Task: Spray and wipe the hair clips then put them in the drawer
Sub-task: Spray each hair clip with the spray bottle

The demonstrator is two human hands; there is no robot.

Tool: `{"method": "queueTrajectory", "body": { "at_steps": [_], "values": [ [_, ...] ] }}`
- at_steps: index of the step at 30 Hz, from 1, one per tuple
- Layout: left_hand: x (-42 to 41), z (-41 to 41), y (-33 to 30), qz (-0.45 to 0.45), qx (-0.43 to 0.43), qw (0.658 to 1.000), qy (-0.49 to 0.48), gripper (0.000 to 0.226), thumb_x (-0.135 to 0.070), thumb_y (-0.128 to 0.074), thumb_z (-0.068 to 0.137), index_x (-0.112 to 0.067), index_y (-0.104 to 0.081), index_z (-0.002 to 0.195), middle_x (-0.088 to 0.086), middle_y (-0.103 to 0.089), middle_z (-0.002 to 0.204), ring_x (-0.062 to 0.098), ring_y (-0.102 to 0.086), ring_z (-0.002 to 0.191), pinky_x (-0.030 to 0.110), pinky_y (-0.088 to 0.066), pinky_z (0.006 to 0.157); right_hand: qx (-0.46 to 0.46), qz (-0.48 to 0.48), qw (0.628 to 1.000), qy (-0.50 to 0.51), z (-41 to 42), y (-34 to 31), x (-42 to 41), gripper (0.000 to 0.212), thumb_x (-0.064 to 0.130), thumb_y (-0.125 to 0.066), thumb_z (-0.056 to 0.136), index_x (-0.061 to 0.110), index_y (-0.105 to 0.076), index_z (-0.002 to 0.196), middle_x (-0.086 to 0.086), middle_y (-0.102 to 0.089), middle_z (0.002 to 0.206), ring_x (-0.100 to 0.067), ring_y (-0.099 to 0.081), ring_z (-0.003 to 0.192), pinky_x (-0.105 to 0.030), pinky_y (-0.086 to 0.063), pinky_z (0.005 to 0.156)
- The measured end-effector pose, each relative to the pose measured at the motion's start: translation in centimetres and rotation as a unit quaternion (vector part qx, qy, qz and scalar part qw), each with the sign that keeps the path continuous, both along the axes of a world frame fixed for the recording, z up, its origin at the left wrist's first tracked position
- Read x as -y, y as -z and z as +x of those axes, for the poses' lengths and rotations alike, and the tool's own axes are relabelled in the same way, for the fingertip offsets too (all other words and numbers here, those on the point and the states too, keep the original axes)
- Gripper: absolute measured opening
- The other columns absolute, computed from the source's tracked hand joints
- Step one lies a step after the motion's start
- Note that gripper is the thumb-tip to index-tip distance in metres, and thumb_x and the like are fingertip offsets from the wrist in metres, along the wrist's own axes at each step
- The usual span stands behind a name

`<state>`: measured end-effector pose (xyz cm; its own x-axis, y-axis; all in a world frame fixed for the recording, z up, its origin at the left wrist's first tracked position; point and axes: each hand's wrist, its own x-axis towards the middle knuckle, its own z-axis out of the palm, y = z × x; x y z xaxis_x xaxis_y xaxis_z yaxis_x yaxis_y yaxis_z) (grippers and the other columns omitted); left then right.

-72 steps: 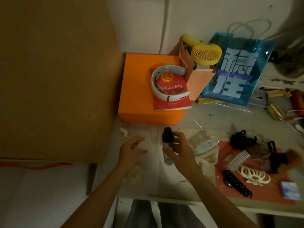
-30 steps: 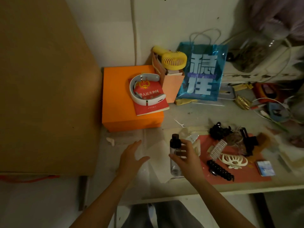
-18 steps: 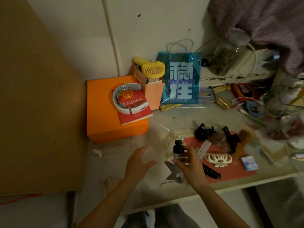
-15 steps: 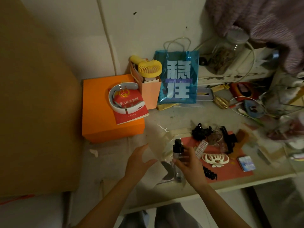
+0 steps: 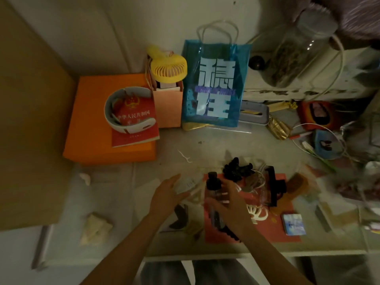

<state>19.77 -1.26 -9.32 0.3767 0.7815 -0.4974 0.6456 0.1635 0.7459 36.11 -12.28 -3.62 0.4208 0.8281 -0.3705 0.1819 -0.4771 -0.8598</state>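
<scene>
Bottle: your right hand [image 5: 230, 204] has its fingers [image 5: 223, 199] curled round the spray bottle [image 5: 213, 192], held upright over the left edge of the red mat [image 5: 287, 233]. Clear body, black cap; it looks small and light, probably smooth plastic, so I'd keep the wrap on the body and leave the cap free for a fingertip.

Left hand: your left hand [image 5: 166, 197] hovers just left of the bottle, fingers straight and loosely spread, gripping nothing. A pale sheet [image 5: 185, 185] lies at its fingertips; whether they touch it I cannot tell.

Clips on the mat: the hair clips lie on the red mat to the right of the bottle. A black claw clip [image 5: 236, 168] sits at the mat's far edge, a long black clip [image 5: 274, 188] stands right of it, and a cream claw clip [image 5: 257, 213] pokes out from behind your right hand.

Handling, as I judge it: these clips look like stiff, light plastic with sprung jaws and thin teeth. Take each by the two wings at the hinge, not by the teeth, which could snap or snag the cloth. Wet plastic will be slippery, so pinch firmly.

Tangle: the clips at the mat's far side overlap some clear wrapping [image 5: 265, 196]; lift one at a time.

Drawer: not in view from here.

Counter: the counter [image 5: 205, 145] is dim, so small detail is hard to read.
</scene>
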Motion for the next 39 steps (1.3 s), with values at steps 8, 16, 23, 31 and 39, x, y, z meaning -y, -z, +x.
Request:
{"method": "queueTrajectory", "body": {
  "at_steps": [8, 16, 23, 31, 39],
  "values": [
    [0.6, 1.6, 1.1, -0.016, -0.008, 0.998, -0.052, 0.063, -0.025, -0.076, 0.080, -0.018, -0.050, 0.137, 0.003, -0.054, 0.134, 0.009, -0.050, 0.111, 0.013, -0.039, 0.087, -0.019, -0.011, 0.999, -0.033, 2.2, 0.2, 0.0, 0.049, 0.020, -0.072, 0.083, 0.049, -0.040, 0.107, 0.014, -0.060, 0.100, -0.002, -0.061, 0.089, -0.013, -0.048, 0.070],
    [0.6, 1.9, 1.6, 0.023, -0.021, 0.998, -0.052, 0.050, -0.014, -0.076, 0.079, -0.009, -0.059, 0.126, 0.007, -0.062, 0.126, 0.007, -0.053, 0.104, -0.007, -0.035, 0.074, -0.016, -0.007, 1.000, -0.021, 2.9, 0.5, -0.2, 0.049, 0.017, -0.072, 0.084, 0.049, -0.041, 0.104, 0.001, -0.062, 0.106, -0.009, -0.061, 0.093, -0.015, -0.049, 0.072],
    [0.4, 1.4, 1.9, 0.050, -0.028, 0.998, -0.036, 0.046, -0.016, -0.077, 0.079, -0.012, -0.063, 0.123, 0.005, -0.066, 0.121, 0.005, -0.055, 0.099, -0.008, -0.035, 0.070, -0.018, -0.020, 1.000, -0.005, 2.6, 0.8, -0.1, 0.050, 0.016, -0.071, 0.084, 0.042, -0.039, 0.112, 0.005, -0.059, 0.107, -0.001, -0.058, 0.090, -0.007, -0.046, 0.066],
    [-0.5, 1.1, 0.0, 0.074, 0.015, 0.994, -0.073, 0.047, -0.018, -0.077, 0.079, -0.012, -0.063, 0.123, -0.004, -0.064, 0.113, 0.002, -0.058, 0.093, -0.006, -0.038, 0.072, -0.012, -0.024, 1.000, 0.011, 2.2, 1.1, 0.1, 0.049, 0.015, -0.072, 0.084, 0.035, -0.043, 0.118, 0.017, -0.057, 0.100, 0.003, -0.058, 0.086, -0.007, -0.047, 0.065],
    [-3.0, 2.0, -5.5, 0.094, 0.105, 0.983, -0.117, 0.036, -0.022, -0.074, 0.081, -0.017, -0.067, 0.116, -0.004, -0.069, 0.104, 0.007, -0.064, 0.093, 0.017, -0.052, 0.078, 0.008, 0.020, 1.000, 0.021, 2.8, -0.8, -0.8, 0.047, 0.013, -0.070, 0.084, 0.021, -0.047, 0.125, 0.020, -0.061, 0.095, 0.010, -0.061, 0.083, -0.009, -0.048, 0.069]
  ]
}}
